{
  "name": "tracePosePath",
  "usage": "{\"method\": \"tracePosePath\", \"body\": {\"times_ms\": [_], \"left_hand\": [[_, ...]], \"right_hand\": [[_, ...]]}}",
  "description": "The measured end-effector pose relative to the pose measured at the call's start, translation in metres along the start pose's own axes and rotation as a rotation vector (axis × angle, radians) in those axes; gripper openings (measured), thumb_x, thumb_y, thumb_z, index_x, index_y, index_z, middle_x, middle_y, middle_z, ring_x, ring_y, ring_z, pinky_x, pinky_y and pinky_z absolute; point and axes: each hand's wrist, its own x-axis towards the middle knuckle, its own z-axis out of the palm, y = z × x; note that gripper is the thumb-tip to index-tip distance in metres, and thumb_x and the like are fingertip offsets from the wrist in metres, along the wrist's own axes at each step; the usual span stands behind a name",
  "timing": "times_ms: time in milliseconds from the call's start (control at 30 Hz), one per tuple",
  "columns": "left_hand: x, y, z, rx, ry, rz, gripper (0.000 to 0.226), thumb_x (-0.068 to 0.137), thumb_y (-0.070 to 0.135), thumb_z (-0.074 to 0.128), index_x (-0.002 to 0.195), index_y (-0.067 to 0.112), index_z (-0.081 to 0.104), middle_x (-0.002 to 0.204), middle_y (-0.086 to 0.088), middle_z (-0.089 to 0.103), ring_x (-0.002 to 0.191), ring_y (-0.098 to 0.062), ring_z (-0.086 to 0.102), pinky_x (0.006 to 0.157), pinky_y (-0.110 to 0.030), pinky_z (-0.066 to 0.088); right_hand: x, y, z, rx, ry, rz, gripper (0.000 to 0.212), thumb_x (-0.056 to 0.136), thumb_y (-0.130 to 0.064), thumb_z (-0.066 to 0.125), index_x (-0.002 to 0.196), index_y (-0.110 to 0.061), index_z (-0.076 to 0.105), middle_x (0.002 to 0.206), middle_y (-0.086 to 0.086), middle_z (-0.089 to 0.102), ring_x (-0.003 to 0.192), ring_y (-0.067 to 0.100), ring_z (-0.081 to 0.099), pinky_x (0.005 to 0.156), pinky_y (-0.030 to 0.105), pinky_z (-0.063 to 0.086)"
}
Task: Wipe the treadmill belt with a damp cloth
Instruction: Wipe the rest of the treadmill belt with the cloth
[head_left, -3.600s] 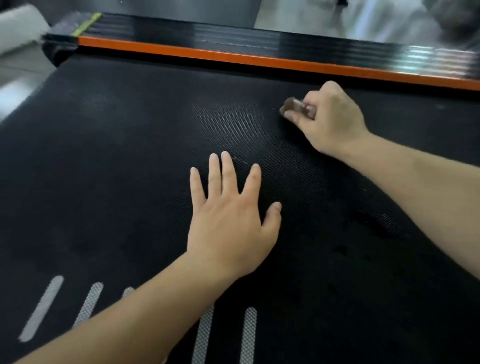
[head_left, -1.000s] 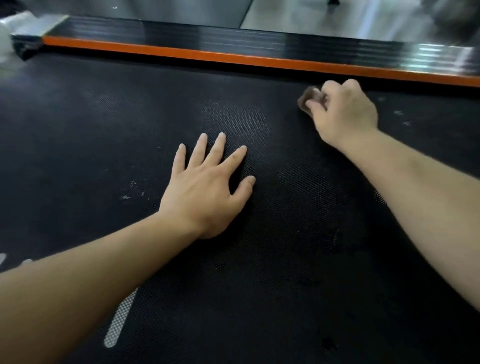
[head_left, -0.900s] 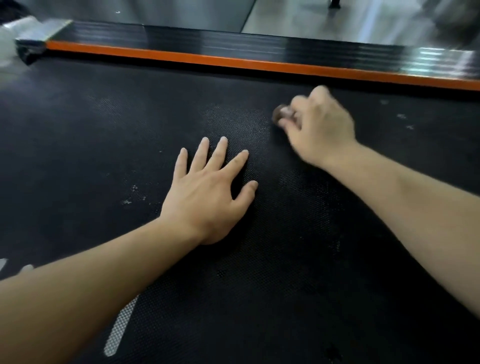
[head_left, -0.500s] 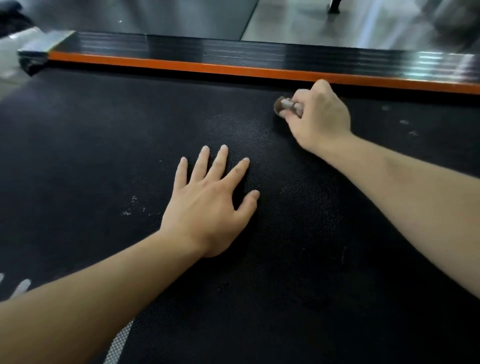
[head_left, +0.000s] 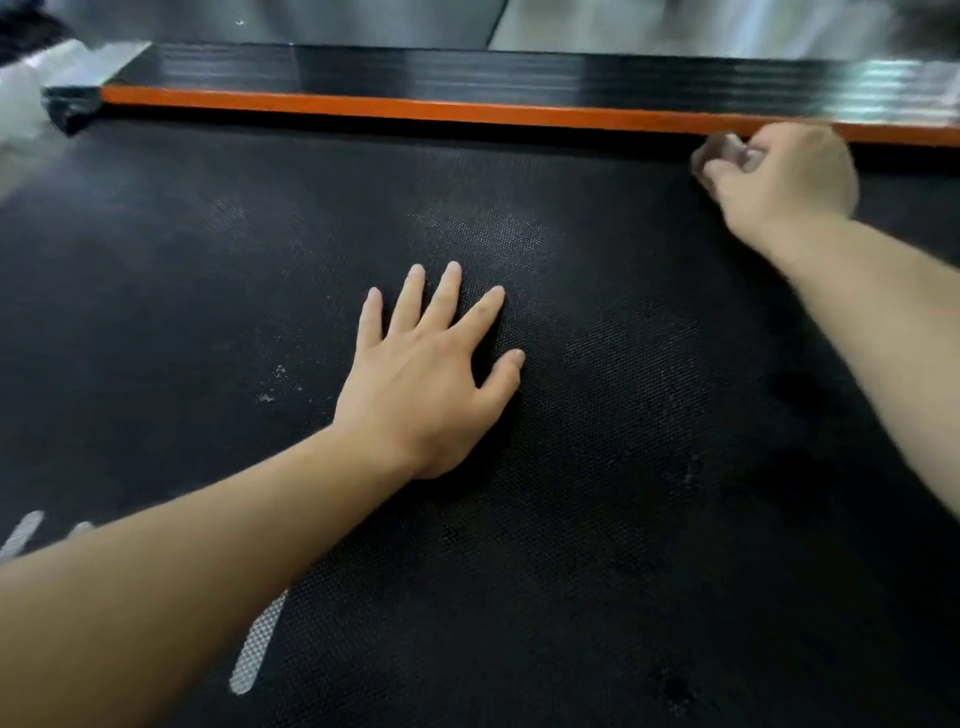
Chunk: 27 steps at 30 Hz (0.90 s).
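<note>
The black textured treadmill belt (head_left: 597, 519) fills most of the view. My left hand (head_left: 431, 374) rests flat on it near the middle, fingers straight and spread. My right hand (head_left: 779, 176) is at the far right edge of the belt, fingers curled round a small balled brownish cloth (head_left: 719, 150), of which only a bit shows past the knuckles. The cloth presses on the belt right beside the orange side strip (head_left: 415, 109).
A glossy black side rail (head_left: 467, 73) runs behind the orange strip, with grey floor beyond. White specks (head_left: 275, 382) lie on the belt left of my left hand. Pale printed stripes (head_left: 257, 644) mark the belt at the lower left.
My right hand has slid the cloth to the right along the orange strip, after sweeping back and forth near it. My left hand stays flat on the belt.
</note>
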Motion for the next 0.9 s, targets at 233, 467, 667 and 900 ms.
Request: {"method": "tracePosePath", "body": {"times_ms": [233,467,667,900], "left_hand": [[-0.001,0.001,0.001,0.000,-0.009,-0.002,0.074,0.092,0.071,0.014,0.160,0.043,0.011,0.171,0.003,0.001,0.157,-0.021,-0.009,0.125,-0.052,-0.006],[0.000,0.000,0.000,0.000,-0.011,-0.002,0.075,0.091,0.072,0.011,0.160,0.044,0.011,0.171,0.003,0.001,0.157,-0.021,-0.009,0.125,-0.052,-0.006],[0.000,0.002,-0.001,-0.007,-0.025,-0.007,0.069,0.097,0.070,0.018,0.161,0.043,0.012,0.171,0.003,0.000,0.157,-0.021,-0.010,0.125,-0.051,-0.007],[-0.002,0.003,-0.002,-0.002,-0.005,-0.001,0.070,0.097,0.069,0.019,0.161,0.041,0.013,0.171,0.001,0.002,0.157,-0.023,-0.008,0.125,-0.053,-0.005]], "right_hand": [[-0.088,0.003,-0.012,0.065,-0.137,-0.446,0.041,0.092,-0.055,0.058,0.068,-0.025,0.043,0.080,0.004,0.042,0.069,0.027,0.049,0.061,0.030,0.033],[-0.114,0.006,-0.021,0.060,-0.060,-0.340,0.038,0.091,-0.049,0.063,0.070,-0.021,0.049,0.083,0.005,0.041,0.074,0.034,0.053,0.060,0.032,0.036],[-0.107,0.035,-0.040,-0.036,-0.065,-0.323,0.035,0.092,-0.043,0.061,0.073,-0.015,0.054,0.076,0.003,0.040,0.073,0.033,0.052,0.061,0.032,0.035],[-0.222,0.012,-0.059,0.172,-0.254,-0.697,0.040,0.094,-0.052,0.050,0.079,-0.017,0.062,0.081,0.001,0.043,0.071,0.018,0.045,0.058,0.030,0.037]]}}
